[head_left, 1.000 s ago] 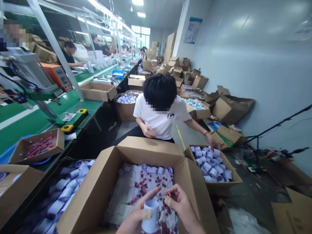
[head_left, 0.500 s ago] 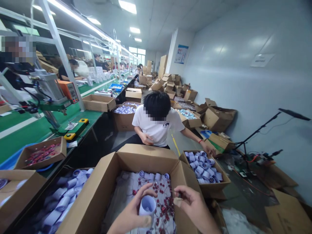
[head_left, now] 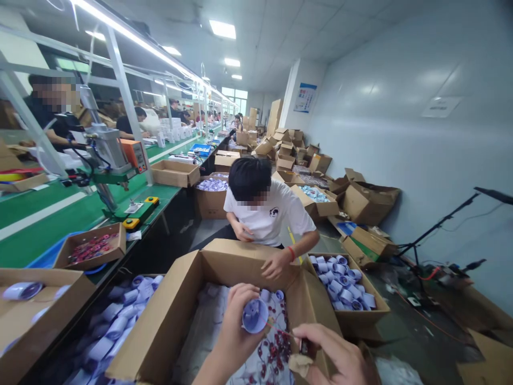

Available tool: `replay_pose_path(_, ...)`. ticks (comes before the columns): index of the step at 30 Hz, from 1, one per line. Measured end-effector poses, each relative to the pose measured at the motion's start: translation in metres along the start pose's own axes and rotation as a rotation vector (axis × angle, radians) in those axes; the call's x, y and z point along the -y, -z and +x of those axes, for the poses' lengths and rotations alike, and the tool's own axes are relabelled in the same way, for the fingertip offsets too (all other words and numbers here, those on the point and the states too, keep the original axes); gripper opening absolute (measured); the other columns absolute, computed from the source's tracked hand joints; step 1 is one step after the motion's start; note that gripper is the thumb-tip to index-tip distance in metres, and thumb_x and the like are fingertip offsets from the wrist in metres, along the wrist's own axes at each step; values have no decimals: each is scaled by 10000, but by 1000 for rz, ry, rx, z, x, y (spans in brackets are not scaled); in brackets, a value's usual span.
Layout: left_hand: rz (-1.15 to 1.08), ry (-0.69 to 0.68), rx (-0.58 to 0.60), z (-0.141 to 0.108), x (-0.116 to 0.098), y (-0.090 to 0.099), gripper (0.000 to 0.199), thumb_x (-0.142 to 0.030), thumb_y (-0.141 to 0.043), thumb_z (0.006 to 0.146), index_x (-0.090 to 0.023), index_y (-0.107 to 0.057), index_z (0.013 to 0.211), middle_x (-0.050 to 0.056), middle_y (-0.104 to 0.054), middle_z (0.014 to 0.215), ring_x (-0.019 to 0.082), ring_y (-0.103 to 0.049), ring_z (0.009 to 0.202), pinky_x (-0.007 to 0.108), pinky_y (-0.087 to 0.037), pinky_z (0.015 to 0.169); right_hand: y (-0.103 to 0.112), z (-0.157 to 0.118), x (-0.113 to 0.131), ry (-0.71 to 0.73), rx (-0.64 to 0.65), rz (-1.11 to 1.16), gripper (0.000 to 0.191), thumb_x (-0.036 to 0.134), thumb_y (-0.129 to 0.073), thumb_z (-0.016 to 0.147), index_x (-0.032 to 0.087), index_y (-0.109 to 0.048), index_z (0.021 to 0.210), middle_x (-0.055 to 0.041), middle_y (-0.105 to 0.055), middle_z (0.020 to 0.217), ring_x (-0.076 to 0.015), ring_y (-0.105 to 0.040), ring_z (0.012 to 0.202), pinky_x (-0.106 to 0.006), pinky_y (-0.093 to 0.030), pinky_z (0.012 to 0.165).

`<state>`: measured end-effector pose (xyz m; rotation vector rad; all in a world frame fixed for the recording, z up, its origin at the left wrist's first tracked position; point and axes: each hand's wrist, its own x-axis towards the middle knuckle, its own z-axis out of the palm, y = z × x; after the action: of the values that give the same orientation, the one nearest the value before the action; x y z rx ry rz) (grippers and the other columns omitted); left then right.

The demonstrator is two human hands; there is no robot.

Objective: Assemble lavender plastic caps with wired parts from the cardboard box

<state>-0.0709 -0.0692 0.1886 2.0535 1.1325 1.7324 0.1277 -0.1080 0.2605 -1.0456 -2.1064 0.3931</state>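
My left hand (head_left: 234, 329) is wrapped round a white plastic cup (head_left: 255, 315), its open end turned toward me, above a large cardboard box (head_left: 154, 326). To its right, my right hand (head_left: 326, 350) pinches a small dark red part (head_left: 306, 346) with thin wires reaching toward the cup. A pale cover sits on one fingertip of that hand. Inside the box lie more white cups and many red wired parts (head_left: 276, 347).
A person in a white shirt (head_left: 272, 214) sits across the box, one hand over its far edge. Boxes of white cups (head_left: 340, 283) stand right and left (head_left: 116, 326). A green workbench (head_left: 48, 211) with a press (head_left: 110, 152) runs along the left.
My left hand has raised and tilted the cup toward me. My right hand has moved lower right. The other person's hand has swung from the right-hand box to the large box's far edge.
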Motion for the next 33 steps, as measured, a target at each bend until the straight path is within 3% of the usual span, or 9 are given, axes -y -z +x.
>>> replay_pose_path(6, 43, -13, -62, -1, -4, -10, 403, -168, -685, 685, -227, -482, 1028, 60, -606, 972, 215, -550, 934, 385, -505, 814, -10, 5, 3, -51, -85, -14, 165, 299, -663, 774, 226, -663, 923, -4, -735, 778, -116, -671, 593, -128, -533, 582)
replay_pose_path(13, 65, -23, -55, -2, -7, -14, 391, -163, -660, 714, -236, -464, 1044, 63, -599, 990, 223, -543, 953, 400, -495, 814, -17, 2, -5, -119, -33, -22, 181, 200, -664, 743, 215, -670, 924, -12, -731, 776, -128, -674, 607, -143, -543, 591)
replay_pose_path(21, 37, -13, 19, -10, -13, -19, 538, -123, -557, 711, -213, -387, 1214, 119, -528, 1125, 257, -507, 1061, 441, -458, 882, -34, -3, -12, -66, -82, -175, 322, 139, -540, 808, 231, -638, 1101, -58, -727, 978, -186, -700, 860, -211, -566, 738)
replay_pose_path(27, 50, -34, 33, -11, -21, -23, 583, -120, -548, 700, -196, -384, 1254, 118, -548, 1119, 258, -511, 1056, 418, -446, 888, -45, -2, -8, 22, -277, -380, 212, 146, -590, 780, 256, -679, 937, -60, -712, 922, -207, -672, 820, -300, -568, 718)
replay_pose_path(33, 122, -119, 71, -9, -23, -24, 528, -71, -487, 698, -199, -449, 1208, 98, -598, 1061, 237, -546, 1002, 392, -450, 862, -49, 2, -6, -8, -179, -452, 292, 44, -571, 701, 264, -676, 861, -65, -652, 1102, -243, -600, 979, -360, -549, 786)
